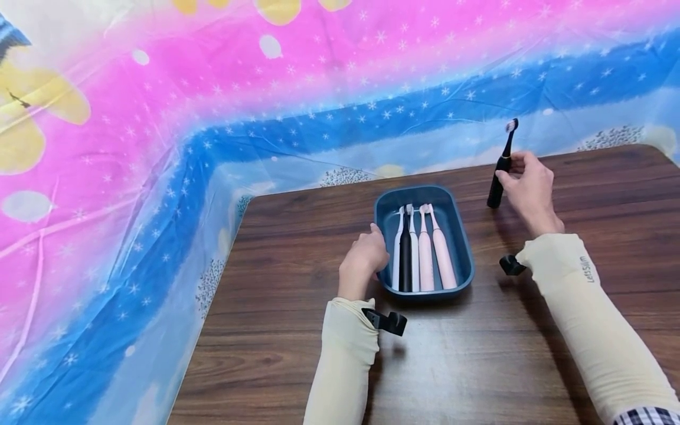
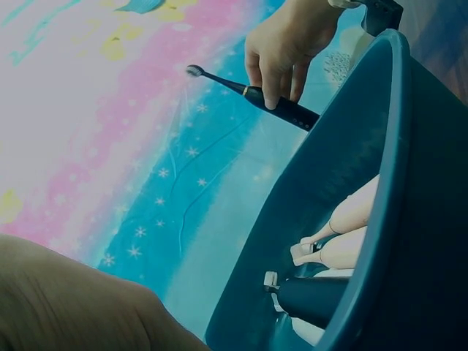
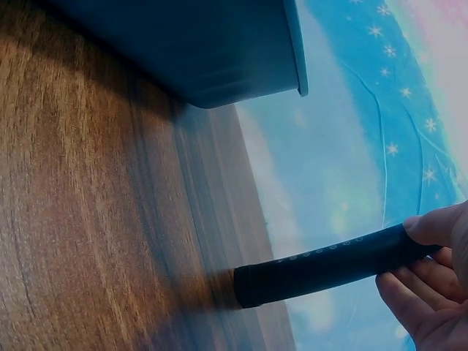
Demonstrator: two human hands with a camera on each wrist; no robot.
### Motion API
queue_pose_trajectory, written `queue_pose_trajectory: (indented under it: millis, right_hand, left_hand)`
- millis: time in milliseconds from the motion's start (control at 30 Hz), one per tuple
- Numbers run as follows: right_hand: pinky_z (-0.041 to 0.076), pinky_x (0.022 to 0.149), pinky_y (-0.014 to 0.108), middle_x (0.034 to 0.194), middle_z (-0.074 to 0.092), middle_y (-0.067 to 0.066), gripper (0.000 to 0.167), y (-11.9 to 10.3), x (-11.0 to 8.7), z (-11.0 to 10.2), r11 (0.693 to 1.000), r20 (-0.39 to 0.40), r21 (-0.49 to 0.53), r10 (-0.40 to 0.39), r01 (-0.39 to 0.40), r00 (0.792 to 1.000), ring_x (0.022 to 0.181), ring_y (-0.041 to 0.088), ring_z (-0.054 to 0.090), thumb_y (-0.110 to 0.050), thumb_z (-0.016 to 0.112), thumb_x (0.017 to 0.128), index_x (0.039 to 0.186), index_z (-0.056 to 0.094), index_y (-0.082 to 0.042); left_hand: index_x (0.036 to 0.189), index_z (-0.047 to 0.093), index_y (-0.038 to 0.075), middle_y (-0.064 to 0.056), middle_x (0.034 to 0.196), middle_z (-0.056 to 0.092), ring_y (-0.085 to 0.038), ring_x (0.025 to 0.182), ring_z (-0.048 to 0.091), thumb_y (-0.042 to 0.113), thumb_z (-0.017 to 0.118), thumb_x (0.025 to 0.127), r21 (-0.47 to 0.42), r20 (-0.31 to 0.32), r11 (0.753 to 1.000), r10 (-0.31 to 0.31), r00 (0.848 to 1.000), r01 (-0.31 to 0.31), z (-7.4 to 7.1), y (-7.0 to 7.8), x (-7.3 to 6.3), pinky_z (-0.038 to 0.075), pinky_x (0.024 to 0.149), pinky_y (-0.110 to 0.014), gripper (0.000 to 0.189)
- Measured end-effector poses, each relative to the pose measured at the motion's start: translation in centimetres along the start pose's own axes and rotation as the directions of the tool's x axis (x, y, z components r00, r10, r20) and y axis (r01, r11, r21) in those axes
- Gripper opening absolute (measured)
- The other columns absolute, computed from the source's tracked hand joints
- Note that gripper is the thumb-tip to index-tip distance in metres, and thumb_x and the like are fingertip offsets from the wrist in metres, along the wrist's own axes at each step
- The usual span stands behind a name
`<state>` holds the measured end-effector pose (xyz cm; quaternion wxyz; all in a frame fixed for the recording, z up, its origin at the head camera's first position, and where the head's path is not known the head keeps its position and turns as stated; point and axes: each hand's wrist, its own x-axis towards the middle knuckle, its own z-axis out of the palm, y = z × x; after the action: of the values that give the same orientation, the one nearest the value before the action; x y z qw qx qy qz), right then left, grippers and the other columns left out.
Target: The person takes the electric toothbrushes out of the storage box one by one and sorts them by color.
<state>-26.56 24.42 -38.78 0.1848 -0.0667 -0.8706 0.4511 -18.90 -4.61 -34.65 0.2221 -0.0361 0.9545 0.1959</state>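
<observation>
Upright just above the table, a black electric toothbrush (image 1: 501, 168) is pinched between the thumb and fingers of my right hand (image 1: 528, 186). Its bristled head points up, and the right wrist view shows the bottom end of its handle (image 3: 322, 267) close over the wood. My left hand (image 1: 365, 257) grips the left rim of a dark blue plastic bin (image 1: 464, 254), its fingers partly hidden. Several electric toothbrushes lie side by side inside: a black one (image 1: 405, 260) between two white ones, then two pink ones (image 1: 443, 257), all heads toward the far end.
The bin stands on a dark wood-grain table (image 1: 276, 283). Behind the table and along its left side hangs a pink and blue patterned cloth (image 1: 319, 106). Black wrist mounts (image 1: 390, 323) stick out from both sleeves.
</observation>
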Motion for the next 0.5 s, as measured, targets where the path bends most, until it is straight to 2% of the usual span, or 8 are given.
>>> queue_pose_trajectory:
  millis: [500]
  right_hand:
    - [0.049, 0.096, 0.046, 0.127, 0.056, 0.025, 0.049, 0.14, -0.27, -0.37, 0.999, 0.003, -0.004, -0.038, 0.038, 0.999, 0.113, 0.037, 0.058, -0.026, 0.055, 0.096, 0.134, 0.046, 0.002]
  left_hand:
    - [0.155, 0.004, 0.012, -0.018, 0.136, 0.052, -0.025, 0.074, 0.07, 0.013, 0.046, 0.1, -0.001, -0.013, 1.0, 0.008, 1.0, -0.008, -0.02, -0.01, -0.06, 0.051, 0.048, -0.026, 0.069]
